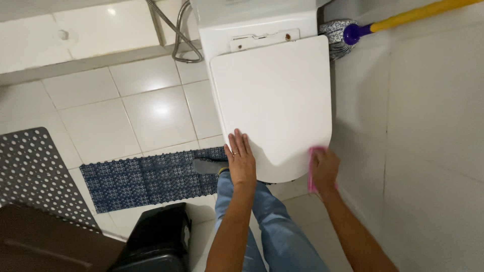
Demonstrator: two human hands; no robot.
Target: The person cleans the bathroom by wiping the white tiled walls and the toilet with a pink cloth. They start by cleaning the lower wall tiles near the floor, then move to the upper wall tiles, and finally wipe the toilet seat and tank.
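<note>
A white toilet with its lid [275, 95] closed fills the middle of the head view. My left hand [241, 160] lies flat with fingers apart on the lid's near left edge. My right hand [324, 168] grips a pink cloth [311, 174] pressed against the lid's near right edge. My legs in blue jeans [275, 226] stand just in front of the bowl.
A blue patterned mat [146, 179] lies on the tiled floor left of the toilet, beside a grey perforated mat [30, 171]. A black bin [156, 239] stands near my left leg. A yellow-handled mop [353, 30] leans at the white wall [433, 126] on the right. A metal hose [176, 35] hangs behind.
</note>
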